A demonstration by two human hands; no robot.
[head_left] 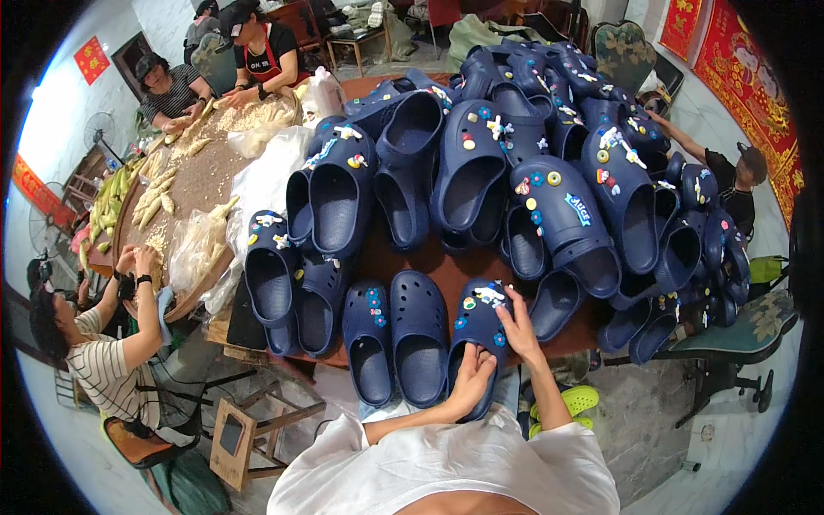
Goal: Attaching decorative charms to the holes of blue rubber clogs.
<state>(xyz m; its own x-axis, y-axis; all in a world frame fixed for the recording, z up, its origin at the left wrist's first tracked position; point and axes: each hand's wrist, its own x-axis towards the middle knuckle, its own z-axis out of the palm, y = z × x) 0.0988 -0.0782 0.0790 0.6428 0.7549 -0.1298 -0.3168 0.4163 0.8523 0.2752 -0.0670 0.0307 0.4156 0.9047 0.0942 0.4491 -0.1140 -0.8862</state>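
Observation:
At the table's near edge, right against my body, is a navy clog with a white figure charm and blue flower charms on its upper. My left hand grips it at the foot opening, fingers curled into the shoe. Along its right side, my right hand holds the toe, fingertips beside the white charm. To the left lie a plain navy clog with bare holes and another navy clog bearing a column of flower charms. What my left fingertips touch inside is hidden.
A high heap of charm-studded navy clogs covers the brown table. Left stands a round woven tray of corn, with several people around it. A wooden stool is at lower left, a green chair at right. Another person reaches toward the heap.

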